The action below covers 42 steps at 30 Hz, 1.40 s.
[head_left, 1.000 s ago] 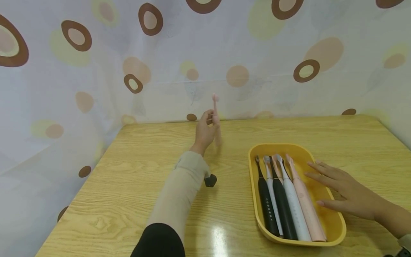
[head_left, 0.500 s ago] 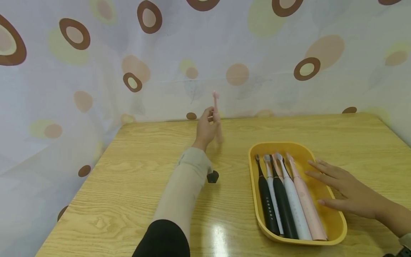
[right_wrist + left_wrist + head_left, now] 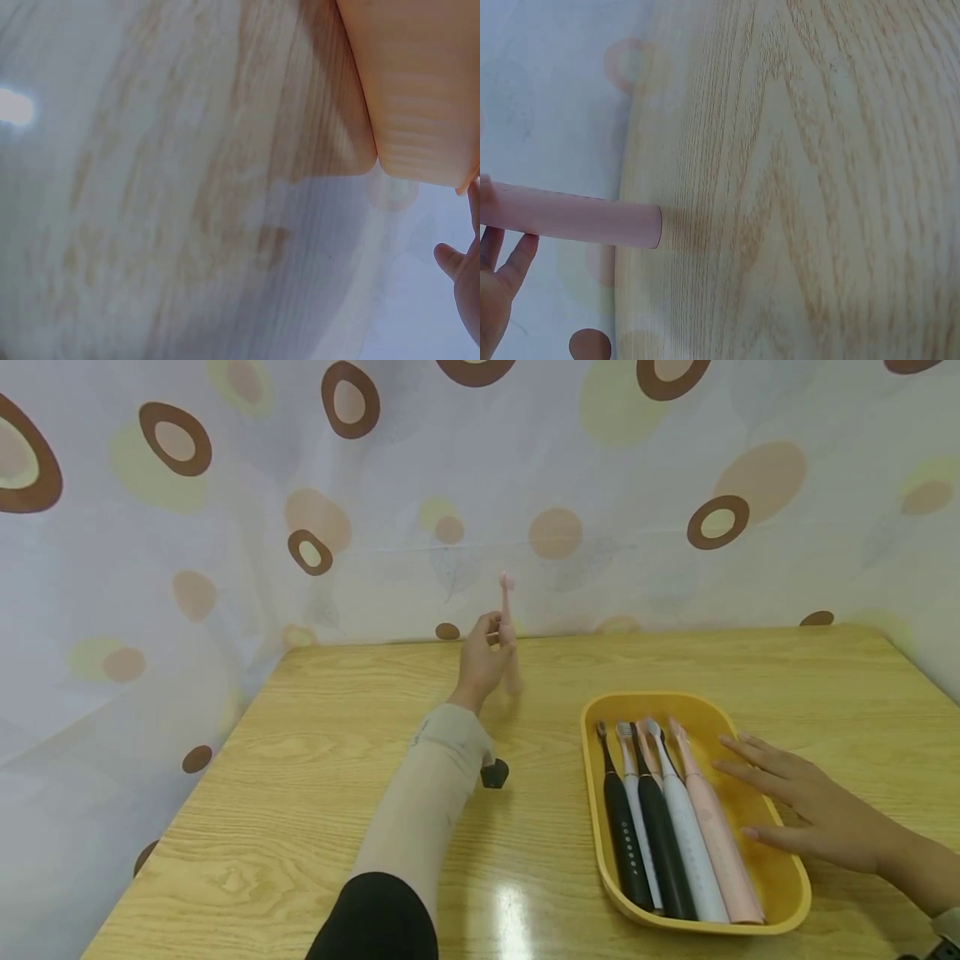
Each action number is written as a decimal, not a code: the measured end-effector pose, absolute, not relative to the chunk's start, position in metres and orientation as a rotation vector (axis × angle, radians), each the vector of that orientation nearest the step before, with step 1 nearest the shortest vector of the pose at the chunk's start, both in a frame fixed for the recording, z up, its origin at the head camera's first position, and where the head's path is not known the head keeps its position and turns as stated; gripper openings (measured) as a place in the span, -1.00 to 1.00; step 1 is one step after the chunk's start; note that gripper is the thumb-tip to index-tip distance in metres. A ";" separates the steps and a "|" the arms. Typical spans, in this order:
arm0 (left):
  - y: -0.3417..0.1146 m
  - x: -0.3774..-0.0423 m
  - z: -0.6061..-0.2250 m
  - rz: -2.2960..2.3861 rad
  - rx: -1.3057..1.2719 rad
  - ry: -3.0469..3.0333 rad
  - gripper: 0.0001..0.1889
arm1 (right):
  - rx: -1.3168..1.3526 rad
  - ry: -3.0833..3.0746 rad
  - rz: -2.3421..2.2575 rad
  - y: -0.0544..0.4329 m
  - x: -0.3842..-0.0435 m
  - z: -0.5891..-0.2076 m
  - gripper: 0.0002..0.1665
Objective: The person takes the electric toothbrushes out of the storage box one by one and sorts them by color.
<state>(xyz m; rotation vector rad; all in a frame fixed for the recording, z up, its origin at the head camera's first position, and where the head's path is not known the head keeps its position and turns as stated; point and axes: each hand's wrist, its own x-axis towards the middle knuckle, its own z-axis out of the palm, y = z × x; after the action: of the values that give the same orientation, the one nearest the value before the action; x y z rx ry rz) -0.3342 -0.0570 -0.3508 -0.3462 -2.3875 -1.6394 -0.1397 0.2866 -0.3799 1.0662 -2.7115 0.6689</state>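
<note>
Pinching an upright pink toothbrush (image 3: 507,633), the left hand (image 3: 480,662) sits below its brush head (image 3: 506,582).

Beside an orange, ribbed tray (image 3: 420,90) on the wood-grained desk (image 3: 172,150), part of the right hand (image 3: 466,279) is seen, cut off by the view's right edge.

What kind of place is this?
Probably an indoor tabletop workspace, though which room I can't tell. There's a yellowish wood-grain table, a white sheet-like backdrop printed with brown and peach ovals, and a yellow rounded plastic tray holding black, white and pink toothbrushes.
</note>
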 end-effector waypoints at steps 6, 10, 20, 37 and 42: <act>-0.057 -0.334 -0.350 -1.673 -0.313 -2.406 -0.56 | 1.060 -2.715 0.669 0.286 -0.138 -0.378 -0.16; -0.057 -0.333 -0.349 -1.679 -0.302 -2.414 -0.57 | 1.054 -2.718 0.663 0.286 -0.137 -0.377 -0.16; -0.057 -0.331 -0.346 -1.673 -0.278 -2.427 -0.56 | 1.070 -2.697 0.636 0.286 -0.138 -0.377 -0.18; -0.066 -0.322 -0.345 -1.659 -0.257 -2.419 -0.52 | 1.078 -2.678 0.622 0.286 -0.137 -0.380 -0.19; -0.072 -0.318 -0.343 -1.683 -0.261 -2.412 -0.50 | 1.080 -2.674 0.620 0.287 -0.138 -0.380 -0.20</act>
<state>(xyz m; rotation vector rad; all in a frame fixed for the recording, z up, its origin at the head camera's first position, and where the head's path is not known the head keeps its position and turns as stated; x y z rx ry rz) -0.3183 -0.0721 -0.3427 -0.2615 -2.4119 -1.6834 -0.1378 0.2867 -0.3796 1.0796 -2.6740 0.6204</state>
